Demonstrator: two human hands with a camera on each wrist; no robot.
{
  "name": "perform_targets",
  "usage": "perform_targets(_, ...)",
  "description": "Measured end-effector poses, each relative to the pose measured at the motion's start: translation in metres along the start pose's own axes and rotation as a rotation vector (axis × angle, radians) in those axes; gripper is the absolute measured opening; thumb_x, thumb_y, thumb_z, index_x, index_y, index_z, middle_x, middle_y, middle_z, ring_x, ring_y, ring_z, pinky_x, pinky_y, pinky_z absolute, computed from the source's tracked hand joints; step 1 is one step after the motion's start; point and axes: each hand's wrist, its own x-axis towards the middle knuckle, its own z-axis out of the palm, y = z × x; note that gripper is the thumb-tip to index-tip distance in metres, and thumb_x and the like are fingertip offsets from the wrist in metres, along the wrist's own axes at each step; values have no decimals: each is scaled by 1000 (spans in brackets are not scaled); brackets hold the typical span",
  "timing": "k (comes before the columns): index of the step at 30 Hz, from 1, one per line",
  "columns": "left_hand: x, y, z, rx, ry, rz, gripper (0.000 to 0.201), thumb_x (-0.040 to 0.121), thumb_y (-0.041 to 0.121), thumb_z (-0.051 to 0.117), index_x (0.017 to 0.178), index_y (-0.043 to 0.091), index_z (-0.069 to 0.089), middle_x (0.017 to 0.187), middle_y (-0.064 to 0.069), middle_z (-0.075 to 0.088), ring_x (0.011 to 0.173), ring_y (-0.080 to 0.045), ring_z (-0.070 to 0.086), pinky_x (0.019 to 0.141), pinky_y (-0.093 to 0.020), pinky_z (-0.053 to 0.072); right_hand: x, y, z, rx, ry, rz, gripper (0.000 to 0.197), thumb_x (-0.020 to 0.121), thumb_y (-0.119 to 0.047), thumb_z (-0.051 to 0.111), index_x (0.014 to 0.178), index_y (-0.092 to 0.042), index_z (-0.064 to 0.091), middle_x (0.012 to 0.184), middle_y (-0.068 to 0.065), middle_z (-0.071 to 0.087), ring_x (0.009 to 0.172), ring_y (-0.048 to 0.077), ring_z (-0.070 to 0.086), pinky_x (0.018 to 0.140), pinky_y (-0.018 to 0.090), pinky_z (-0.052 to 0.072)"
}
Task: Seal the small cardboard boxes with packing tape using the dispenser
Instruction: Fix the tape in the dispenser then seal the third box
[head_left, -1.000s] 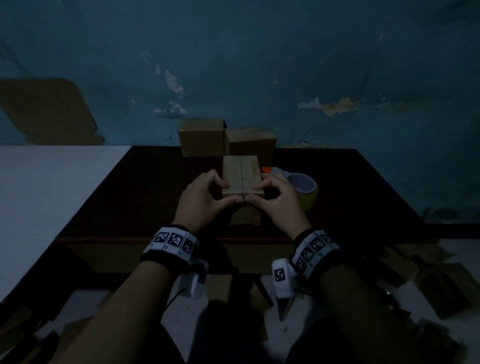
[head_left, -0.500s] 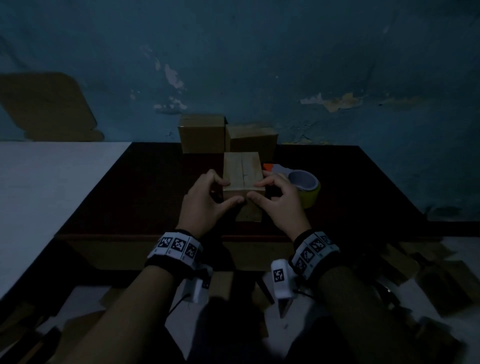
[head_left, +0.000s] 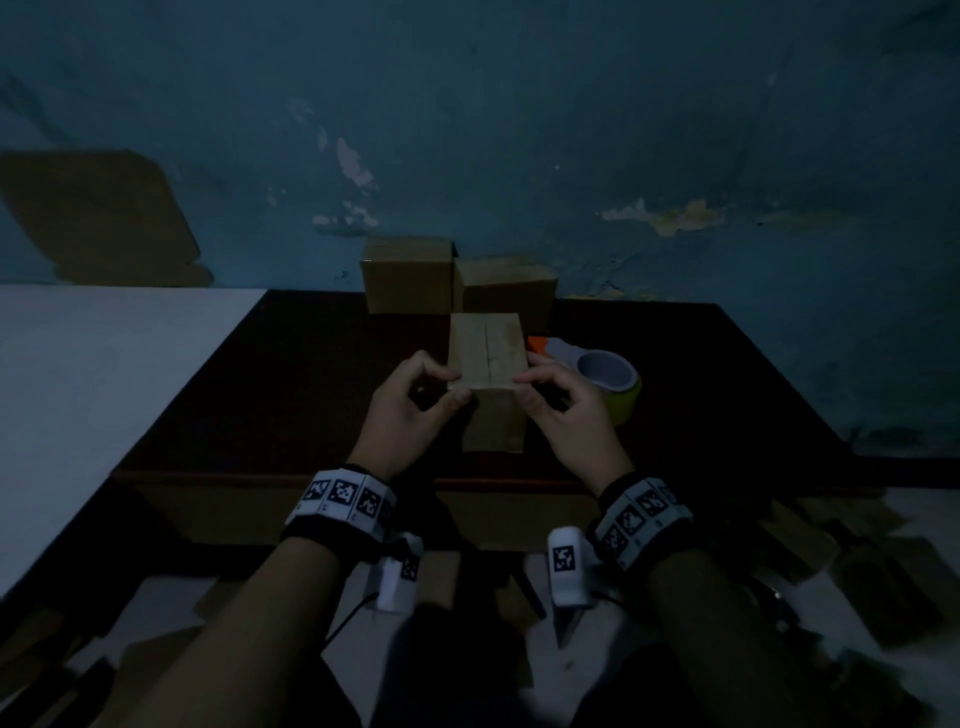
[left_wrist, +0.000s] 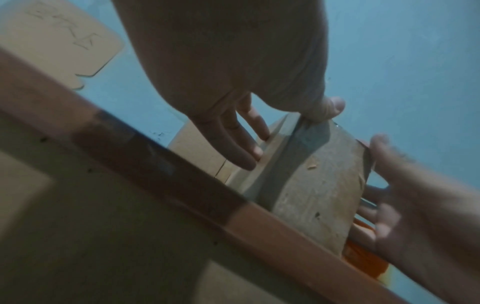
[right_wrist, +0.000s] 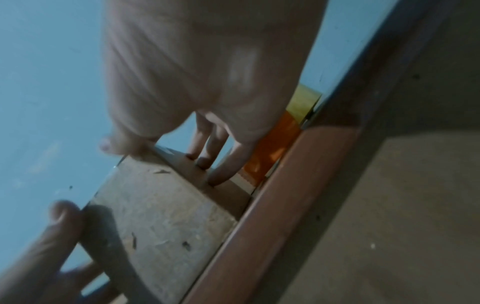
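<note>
Hands meet at the near top edge of a small cardboard box (head_left: 488, 358) standing close to the front edge of the dark table (head_left: 260, 395). The left hand (head_left: 410, 410) pinches the box's near left corner, thumb on the front face and fingers curled onto the left side; the right hand (head_left: 566, 415) pinches the near right corner the same way. Between the two thumbs the front face (left_wrist: 319, 185) is bare cardboard. The box's top flaps are folded shut, so its contents are hidden; their seam runs straight away from the hands, and the box's long axis lies along it. Just beyond the right hand's knuckles, the tape dispenser (head_left: 597, 371) lies on the table with its orange end (right_wrist: 270, 156) near the box and its yellowish roll farther right. Past the fingertips, two more boxes (head_left: 457, 283) stand side by side against the blue wall (head_left: 519, 130). Left of the left hand, open dark tabletop stretches to a white surface (head_left: 78, 389).
</note>
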Motion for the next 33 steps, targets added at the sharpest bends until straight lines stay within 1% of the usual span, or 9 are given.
perform_targets(4, -2, 0, 4, -22, 30, 6, 24, 86, 30, 65, 99, 11, 59, 105, 3, 61, 100, -10, 60, 87, -33, 51, 1, 6, 4, 9, 32, -7, 7, 83, -50, 64, 88, -44, 65, 132, -2, 57, 128, 6, 48, 106, 38, 41)
perform_targets(8, -3, 2, 5, -30, 39, 4, 23, 87, 29, 66, 99, 10, 58, 104, 3, 61, 100, -9, 60, 87, -31, 51, 1, 7, 8, 42, 49, 10, 11, 81, -56, 63, 87, -48, 65, 133, -4, 56, 128, 6, 48, 107, 45, 41)
perform_targets(14, -4, 10, 2, -1, 33, -15, 20, 87, 27, 67, 98, 12, 58, 102, 7, 63, 96, -4, 61, 83, -30, 53, -4, 0, 9, 34, 72, 37, 10, 83, -51, 63, 88, -43, 64, 129, -6, 58, 125, 4, 50, 103, 33, 42)
perform_targets(18, -3, 23, -4, 45, -42, -112, 22, 88, 33, 65, 102, 19, 56, 106, 13, 61, 95, 2, 60, 80, -32, 55, -8, -5, 9, -48, 96, 26, 17, 90, -45, 62, 99, -31, 67, 115, -5, 62, 112, 2, 55, 95, 28, 46)
perform_targets(20, -1, 31, -7, 83, -93, -200, 25, 87, 42, 64, 103, 26, 52, 105, 11, 61, 92, -6, 64, 80, -43, 57, -8, -7, 11, -86, 111, 24, 18, 91, -41, 61, 102, -27, 68, 111, -3, 62, 106, 1, 56, 89, 21, 45)
perform_targets(22, 0, 39, -7, 189, -96, -246, 37, 82, 58, 61, 102, 29, 48, 99, 11, 61, 85, -10, 64, 77, -47, 56, -9, -11, 14, -92, 100, 40, 18, 94, -39, 58, 102, -27, 68, 109, -2, 63, 102, 0, 56, 84, 15, 43)
perform_targets(25, 3, 50, -5, 438, -70, -237, 63, 70, 79, 55, 103, 27, 44, 102, 10, 52, 84, -8, 57, 75, -41, 54, -11, -20, 22, -23, 37, 108, 31, 99, -47, 41, 108, -31, 67, 114, -4, 63, 108, 2, 57, 90, 26, 47)
perform_targets(29, 8, 51, -13, 620, -100, -179, 84, 56, 89, 48, 108, 25, 43, 114, 3, 45, 96, -14, 52, 75, -42, 55, -18, -35, 33, 64, -27, 142, 38, 103, -43, 30, 131, -35, 54, 107, -9, 62, 102, -5, 56, 95, 27, 47)
perform_targets(33, 11, 38, -29, 698, -179, -172, 77, 65, 76, 55, 125, 30, 39, 134, -4, 40, 113, -22, 49, 82, -47, 54, -21, -39, 44, 78, -109, 115, 36, 102, -45, 34, 136, -40, 44, 109, -16, 62, 103, -5, 58, 89, 22, 50)
